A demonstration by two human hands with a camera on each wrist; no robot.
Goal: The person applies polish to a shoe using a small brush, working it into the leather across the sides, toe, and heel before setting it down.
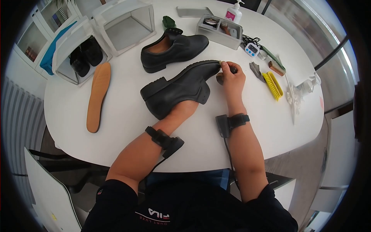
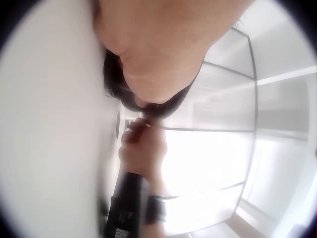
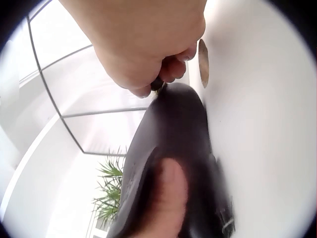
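A black leather shoe (image 1: 181,83) lies tilted on its side, its sole turned away from me. My left hand (image 1: 186,110) reaches inside the shoe opening and supports it; most of its fingers are hidden in there, though one digit shows in the right wrist view. At the toe, my right hand (image 1: 234,78) pinches a small dark-handled brush (image 3: 157,84), its pale bristle tip at the toe edge. Beside that hand, a round brown disc (image 3: 203,63) is on the table. The other black shoe (image 1: 174,50) stands upright behind.
An orange-brown insole (image 1: 98,98) lies at left, near clear-fronted shoe boxes (image 1: 125,29). Rightward are a yellow brush (image 1: 273,86), a wooden brush (image 1: 277,69), a timer (image 1: 252,49) and crumpled plastic (image 1: 295,98). A divided grey box (image 1: 232,41) and pump bottle (image 1: 233,14) stand behind.
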